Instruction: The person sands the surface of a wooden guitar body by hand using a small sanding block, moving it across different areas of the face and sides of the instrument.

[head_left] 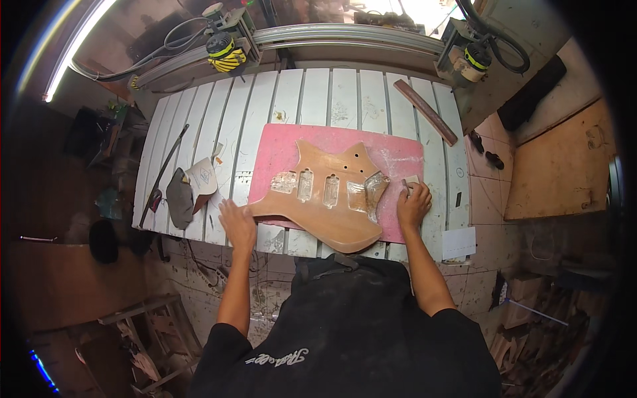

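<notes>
An unpainted wooden electric guitar body (318,202) with routed cavities and small dark holes lies flat on a pink foam mat (279,146). Its narrow neck end points left. There my left hand (239,227) rests with fingers stretched out, its thumb side at the wood's tip. To the right of the body, over the mat, my right hand (415,204) is closed on a small pale pad (412,180); its exact kind is too small to tell. A hollowed, darker-edged recess (369,191) in the body faces that hand.
The slatted white table (318,99) carries a cap (202,179), a grey cloth (179,202), a thin dark rod (174,146), a long brown wooden strip (426,113) and a white paper (458,243). A metal rail (345,36) with machine heads (225,50) spans the back.
</notes>
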A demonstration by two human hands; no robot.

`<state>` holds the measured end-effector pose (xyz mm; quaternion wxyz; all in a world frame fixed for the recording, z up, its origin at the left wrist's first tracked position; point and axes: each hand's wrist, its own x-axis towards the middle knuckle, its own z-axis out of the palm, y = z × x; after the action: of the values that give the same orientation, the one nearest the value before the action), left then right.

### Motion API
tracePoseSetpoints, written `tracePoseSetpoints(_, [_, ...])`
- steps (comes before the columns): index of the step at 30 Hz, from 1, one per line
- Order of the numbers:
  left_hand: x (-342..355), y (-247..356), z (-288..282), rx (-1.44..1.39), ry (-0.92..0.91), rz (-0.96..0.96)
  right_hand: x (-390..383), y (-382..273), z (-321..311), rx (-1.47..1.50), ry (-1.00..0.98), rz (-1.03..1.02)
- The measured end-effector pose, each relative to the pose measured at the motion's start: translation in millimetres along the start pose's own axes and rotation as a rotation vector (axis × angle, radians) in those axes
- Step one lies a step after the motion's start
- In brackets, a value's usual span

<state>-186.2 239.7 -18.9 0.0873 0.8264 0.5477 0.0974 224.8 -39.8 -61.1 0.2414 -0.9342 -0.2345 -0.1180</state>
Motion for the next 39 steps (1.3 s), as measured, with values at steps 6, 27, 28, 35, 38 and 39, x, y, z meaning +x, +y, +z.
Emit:
tracePoseSetpoints(6, [-54.6,125.1,33.9,-0.128,-0.151,0.434,0.8,-9.6,-4.5,0.02,-0.014,0.004])
tracePoseSetpoints(27, [-34.7,44.0,33.5,-0.059,0.103,0.198,0.0,-5.5,-4.4,0.044,-0.003,-0.014])
tracePoseSetpoints(28, [-46.5,55.8,40.1,-0.136,0.076,0.278,0.4,-8.1,-3.8,0.049,-0.004,-0.017])
tracePoseSetpoints(35, [-78.4,66.8,32.3,-0.249,-0.144,0.644,0.3,-0.4,-0.8,0.017,-0.003,-0.013])
tracePoseSetpoints(38, [-61.0,27.5,20.8,-0.009,-0.11,0.431,0.3,1.0,-1.2,0.008,-0.01,-0.013])
tracePoseSetpoints(39, [-57.1,16.1,17.6,0.008,-0.057,0.314,-0.2,2.5,-0.8,0.003,-0.004,-0.016])
